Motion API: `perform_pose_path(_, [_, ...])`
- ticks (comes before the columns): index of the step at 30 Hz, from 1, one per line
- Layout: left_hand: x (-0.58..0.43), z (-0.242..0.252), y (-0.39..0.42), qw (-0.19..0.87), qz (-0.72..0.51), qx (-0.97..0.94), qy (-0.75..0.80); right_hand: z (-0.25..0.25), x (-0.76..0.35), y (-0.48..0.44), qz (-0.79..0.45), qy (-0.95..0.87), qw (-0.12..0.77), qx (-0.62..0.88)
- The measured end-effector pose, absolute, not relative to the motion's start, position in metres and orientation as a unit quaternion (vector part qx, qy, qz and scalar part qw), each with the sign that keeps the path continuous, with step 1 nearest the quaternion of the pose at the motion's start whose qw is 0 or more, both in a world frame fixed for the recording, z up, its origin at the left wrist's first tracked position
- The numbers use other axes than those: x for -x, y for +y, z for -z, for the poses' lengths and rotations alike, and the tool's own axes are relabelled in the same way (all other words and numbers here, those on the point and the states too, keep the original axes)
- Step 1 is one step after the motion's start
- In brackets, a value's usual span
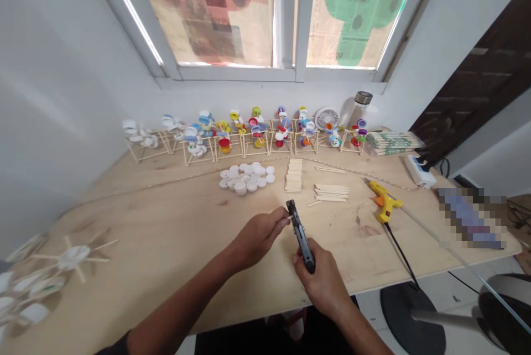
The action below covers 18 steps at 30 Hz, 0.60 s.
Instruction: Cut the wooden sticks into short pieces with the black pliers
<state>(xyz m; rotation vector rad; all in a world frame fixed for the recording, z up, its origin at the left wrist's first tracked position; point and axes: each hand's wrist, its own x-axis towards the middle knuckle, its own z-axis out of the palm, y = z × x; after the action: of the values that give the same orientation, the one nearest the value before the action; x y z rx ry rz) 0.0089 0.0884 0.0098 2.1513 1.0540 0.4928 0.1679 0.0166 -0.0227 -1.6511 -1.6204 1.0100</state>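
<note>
My left hand (262, 234) is closed in a pinch on a short thin wooden stick (289, 217), most of which my fingers hide. The stick's end meets the dark jaws of a pair of pliers (302, 240). My right hand (322, 277) wraps around the grey handles of the pliers, which point away from me. Just beyond them lie a stack of short cut sticks (294, 176) and a pile of longer sticks (331, 193). White bottle caps (248, 177) form a cluster to the left of the stacks.
Several stick frames with coloured cap wheels (259, 136) line the wall. A yellow glue gun (385, 200) lies right, its cord over the edge. Behind are a fan (327, 118), a bottle (360, 109), bagged sticks (394, 142) and a power strip (418, 171). A spoked wheel (74, 258) sits left.
</note>
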Motion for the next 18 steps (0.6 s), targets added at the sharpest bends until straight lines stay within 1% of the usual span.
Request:
perform_pose_path(5, [-0.011,0.008,0.107,0.245,-0.172,-0.842,0.449,0.035,-0.172,0.015,-0.492,-0.517,0.372,0.594])
perform_pose_path(9, [-0.021,0.02,0.145,0.143,-0.102,-0.865,0.47,0.042,-0.176,0.017,-0.564,-0.424,0.438,0.557])
perform_pose_path(13, [-0.036,0.028,0.182,0.119,-0.094,-0.868,0.473,0.044,-0.179,0.018,-0.589,-0.374,0.476,0.536])
perform_pose_path(18, [-0.048,0.037,0.206,0.111,-0.109,-0.869,0.469,0.046,-0.182,0.019,-0.6,-0.374,0.479,0.52])
